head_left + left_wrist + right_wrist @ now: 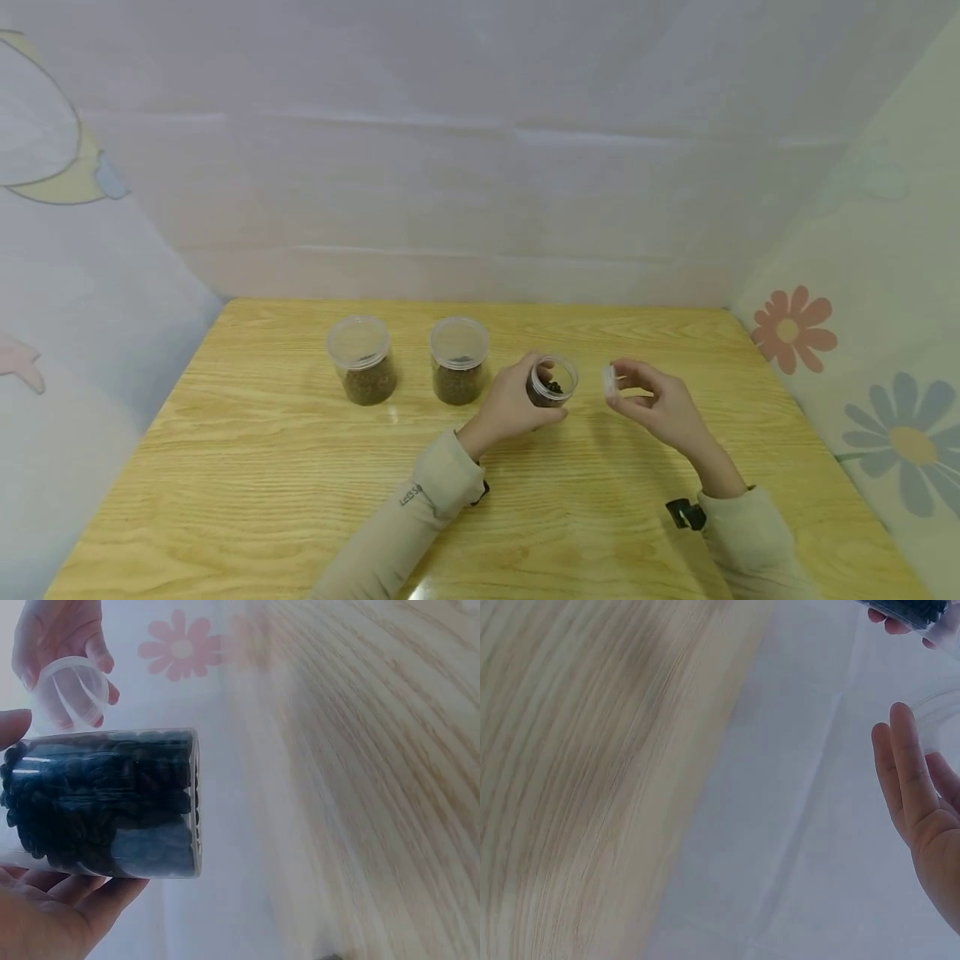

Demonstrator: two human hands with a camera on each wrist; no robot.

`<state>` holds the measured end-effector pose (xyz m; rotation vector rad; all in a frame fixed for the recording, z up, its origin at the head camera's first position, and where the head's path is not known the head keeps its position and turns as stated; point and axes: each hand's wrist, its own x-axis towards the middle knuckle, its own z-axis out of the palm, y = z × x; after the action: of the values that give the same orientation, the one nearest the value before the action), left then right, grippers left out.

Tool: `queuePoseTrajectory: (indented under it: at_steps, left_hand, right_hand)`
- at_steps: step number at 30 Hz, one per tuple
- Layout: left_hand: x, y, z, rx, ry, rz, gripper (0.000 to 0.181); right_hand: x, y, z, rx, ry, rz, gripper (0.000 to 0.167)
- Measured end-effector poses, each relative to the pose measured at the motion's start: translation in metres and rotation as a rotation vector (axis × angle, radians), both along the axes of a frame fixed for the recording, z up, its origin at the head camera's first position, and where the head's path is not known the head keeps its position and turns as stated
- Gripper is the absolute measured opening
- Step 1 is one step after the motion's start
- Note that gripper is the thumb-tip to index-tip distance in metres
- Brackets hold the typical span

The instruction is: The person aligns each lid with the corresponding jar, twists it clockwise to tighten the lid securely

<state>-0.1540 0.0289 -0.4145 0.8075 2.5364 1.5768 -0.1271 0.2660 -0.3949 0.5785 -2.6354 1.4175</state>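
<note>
My left hand [513, 402] grips a clear jar [551, 379] whose mouth has no lid on it. Dark bean-like pieces fill much of this jar [112, 802], as the left wrist view shows, and it is held above the table. To its right, my right hand [660, 404] pinches a clear round lid [610, 381] on edge between thumb and fingers, apart from the jar. In the right wrist view the lid [939, 712] is partly cut off by the frame's edge.
Two lidded clear jars with brown contents stand on the wooden table [300, 500]: the left jar [366, 367] and the right jar [459, 367], the latter close to my left hand. Pale cloth walls [480, 192] rise behind and at both sides.
</note>
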Motion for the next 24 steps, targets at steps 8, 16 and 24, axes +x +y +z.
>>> queuePoseTrajectory:
  at_steps: [8,16,24]
  left_hand:
    - [0.008,-0.011,0.001,0.018,0.004,-0.034,0.054]
    - [0.012,-0.023,0.0,0.021,0.037,0.0,0.057]
    - [0.015,-0.036,0.001,-0.002,0.061,0.016,0.056]
  right_hand:
    - [0.007,-0.011,0.0,-0.021,0.019,0.048,0.045]
    - [0.01,-0.02,-0.002,-0.067,0.021,0.079,0.044]
    - [0.01,-0.033,-0.004,-0.106,0.014,0.131,0.045]
